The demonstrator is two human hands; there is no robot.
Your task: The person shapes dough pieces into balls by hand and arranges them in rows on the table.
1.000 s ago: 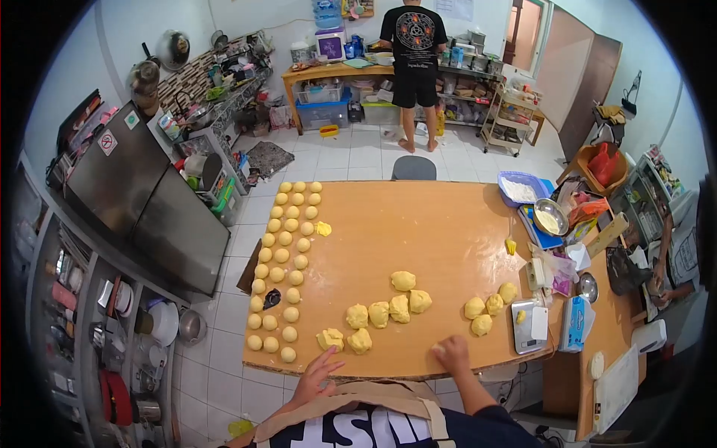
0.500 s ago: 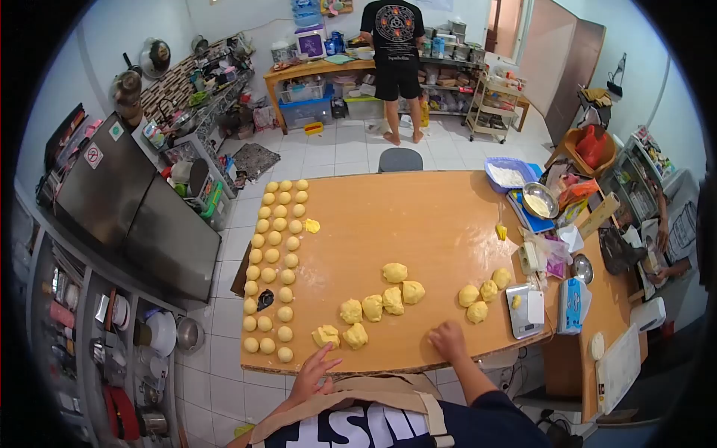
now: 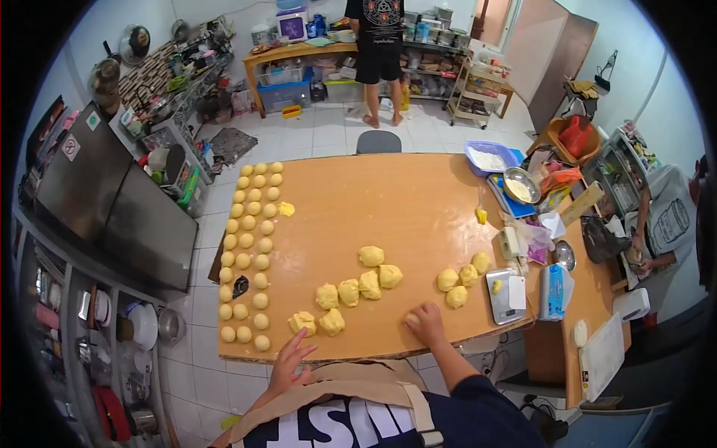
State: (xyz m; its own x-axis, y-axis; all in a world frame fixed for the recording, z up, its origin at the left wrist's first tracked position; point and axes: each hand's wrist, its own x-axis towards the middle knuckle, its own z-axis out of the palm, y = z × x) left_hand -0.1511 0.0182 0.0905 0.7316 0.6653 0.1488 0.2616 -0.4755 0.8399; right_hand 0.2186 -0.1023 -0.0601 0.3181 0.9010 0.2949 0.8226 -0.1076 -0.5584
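Observation:
My right hand (image 3: 426,325) is cupped down on the table near its front edge. A bit of pale dough (image 3: 412,319) shows at its fingers, and the rest is covered by the hand. My left hand (image 3: 290,364) is at the front edge with fingers spread, just below a rough yellow dough lump (image 3: 302,322). Beside that lump lies another dough lump (image 3: 332,322), with several more dough lumps (image 3: 370,284) behind. Several dough pieces (image 3: 456,298) sit in a group to the right of my right hand. Smooth round dough balls (image 3: 261,321) stand in rows along the left side.
A digital scale (image 3: 506,297) with a small dough bit stands at the table's right edge, near a blue tissue pack (image 3: 553,293). Behind are a metal bowl (image 3: 521,185) and a purple basket (image 3: 489,158). One person (image 3: 379,45) stands at the back counter; another person (image 3: 665,216) is at right.
The whole view has shifted, so everything appears further left and slightly higher. My right hand stays low on the table, and pale dough now shows at its fingers. My left hand remains spread.

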